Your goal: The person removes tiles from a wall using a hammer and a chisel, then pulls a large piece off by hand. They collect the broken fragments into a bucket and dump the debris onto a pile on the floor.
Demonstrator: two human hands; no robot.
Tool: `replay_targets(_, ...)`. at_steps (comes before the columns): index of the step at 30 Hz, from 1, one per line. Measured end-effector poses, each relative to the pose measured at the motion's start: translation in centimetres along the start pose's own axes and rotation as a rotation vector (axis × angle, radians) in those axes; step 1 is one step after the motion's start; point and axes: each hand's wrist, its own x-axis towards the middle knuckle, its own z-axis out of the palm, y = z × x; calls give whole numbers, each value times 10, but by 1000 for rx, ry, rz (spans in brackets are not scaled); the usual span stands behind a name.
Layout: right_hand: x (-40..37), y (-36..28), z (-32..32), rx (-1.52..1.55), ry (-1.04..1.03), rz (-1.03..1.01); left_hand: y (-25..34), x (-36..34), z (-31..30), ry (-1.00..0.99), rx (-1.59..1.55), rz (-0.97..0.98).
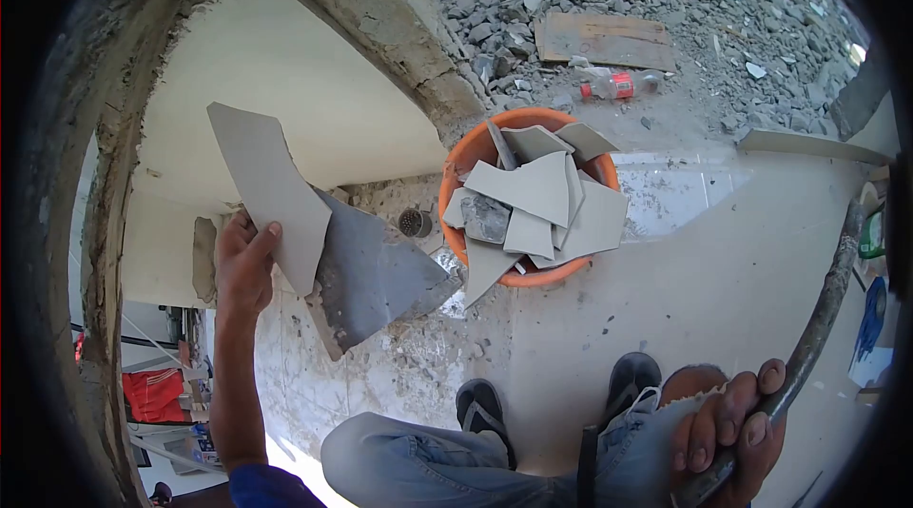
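My left hand [249, 261] is closed on the edge of a broken tile piece [271, 194], thumb on its pale face, and holds it upright at the left. A larger grey tile slab [376, 270] shows behind and below that piece, partly covered by it. By my right knee, my right hand [732, 422] is wrapped around a long, dirty metal bar [818, 318], which curves up along the right side. An orange bucket [547, 118] stands ahead on the floor, heaped with jagged tile shards [528, 186] that stick out over its rim.
A floor drain [415, 222] lies between slab and bucket. Rubble [742, 42] covers the ground beyond, with a wooden board [606, 40] and a plastic bottle [623, 84]. A rough concrete frame [371, 13] borders the left. My sandalled feet [485, 413] rest on the dusty floor.
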Motion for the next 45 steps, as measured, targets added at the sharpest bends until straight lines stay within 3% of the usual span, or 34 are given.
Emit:
replay_targets(5,-4,1,7,-65,97,-84,-6,15,15,-109,-205,-143)
replay_targets(8,-6,6,12,-193,189,-129,-24,25,68,-55,-318,-203)
replay_targets(14,-15,-2,18,-323,105,-4,-86,68,165,-64,-623,-388)
replay_targets(17,-19,0,14,-343,4,-15,-84,55,194,-80,-640,-423)
replay_targets(19,-18,-2,12,-324,-125,-22,-90,49,205,-114,-622,-464)
replay_targets(22,-19,8,23,-431,42,-115,-97,42,209,-147,-534,-523)
replay_targets(25,-18,4,18,-388,-97,-54,-79,38,193,-113,-328,-641)
replay_targets(31,-16,10,29,-359,-19,-4,-68,12,213,-186,-848,-657)
replay_targets(33,-13,16,33,-361,8,-2,-61,3,219,-376,-774,-681)
replay_targets(35,-10,21,36,-379,33,-1,-39,-10,200,-443,-698,-770)
replay_targets(38,-2,27,29,-398,0,0,-64,0,135,-452,-495,-615)
replay_targets(41,4,38,44,-468,94,2,-189,75,50,16,60,-408)
replay_targets(42,8,38,37,-444,42,26,-230,101,17,40,350,-396)
replay_targets(43,9,37,31,-425,-6,47,-283,124,-15,118,566,-264)
replay_targets(45,17,45,49,-511,116,43,-334,155,-50,181,930,-79)
